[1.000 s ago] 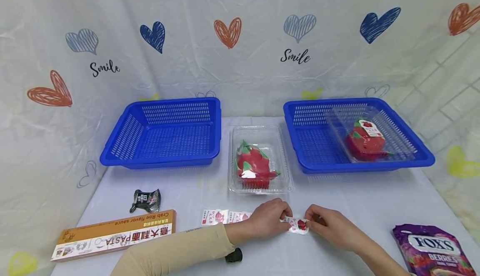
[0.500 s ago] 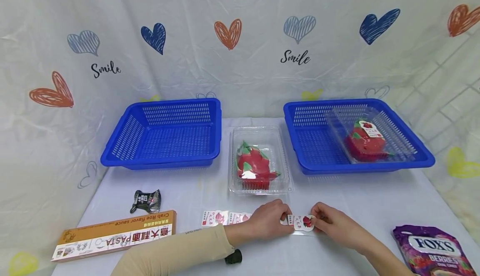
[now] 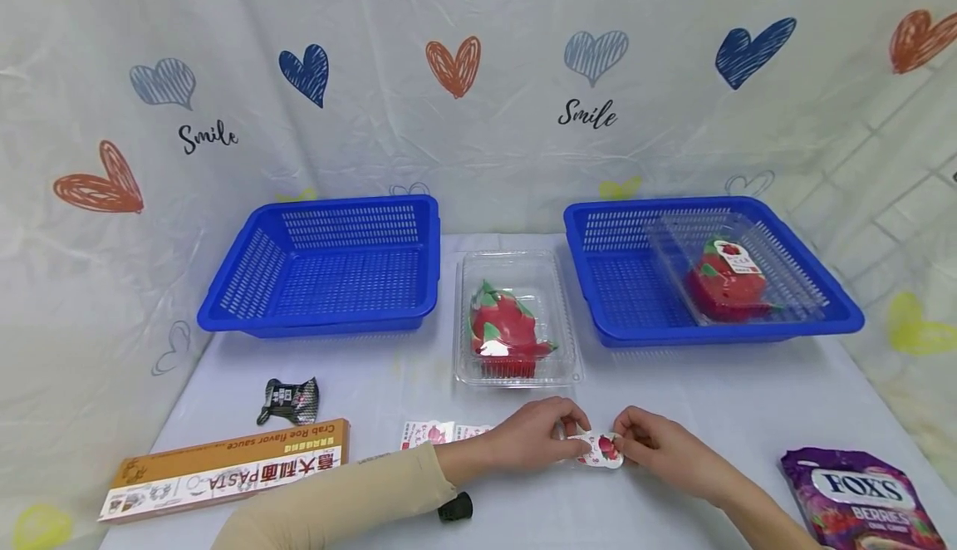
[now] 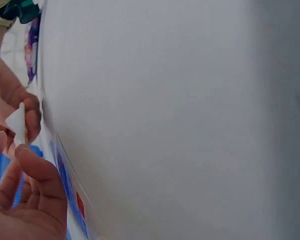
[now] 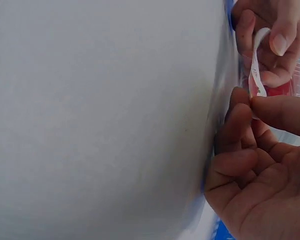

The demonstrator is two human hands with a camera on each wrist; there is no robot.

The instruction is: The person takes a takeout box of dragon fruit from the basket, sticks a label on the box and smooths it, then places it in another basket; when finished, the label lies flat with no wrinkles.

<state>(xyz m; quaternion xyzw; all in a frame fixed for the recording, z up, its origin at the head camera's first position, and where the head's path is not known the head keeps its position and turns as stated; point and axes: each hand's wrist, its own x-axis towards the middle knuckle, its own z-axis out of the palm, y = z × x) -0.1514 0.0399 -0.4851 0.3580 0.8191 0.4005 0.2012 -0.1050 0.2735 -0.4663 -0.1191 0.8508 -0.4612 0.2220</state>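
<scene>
A white dragon fruit sticker (image 3: 604, 449) is stretched between both hands, above the table's front part. My left hand (image 3: 532, 440) has its thumb and index finger at the sticker's left end. My right hand (image 3: 664, 452) pinches the right end between thumb and fingertips. In the right wrist view the sticker (image 5: 256, 67) curves edge-on between the hands; the left wrist view shows its plain pale side (image 4: 19, 125). More such stickers (image 3: 429, 434) lie left of the left hand, partly hidden by it. Beyond stands a lidded clear box (image 3: 549, 284) with a red dragon fruit (image 3: 508, 326).
Blue baskets stand at back left (image 3: 317, 326) and back right (image 3: 718, 334); the right one bears a stickered dragon fruit box (image 3: 736, 276). A pasta box (image 3: 232, 471), black packet (image 3: 290, 400), small black object (image 3: 456, 507) and purple Fox's bag (image 3: 860, 496) lie around.
The sticker has come up off its backing and now bows between the hands. My right hand moved slightly right, then back a little left; the left fingers shifted slightly right.
</scene>
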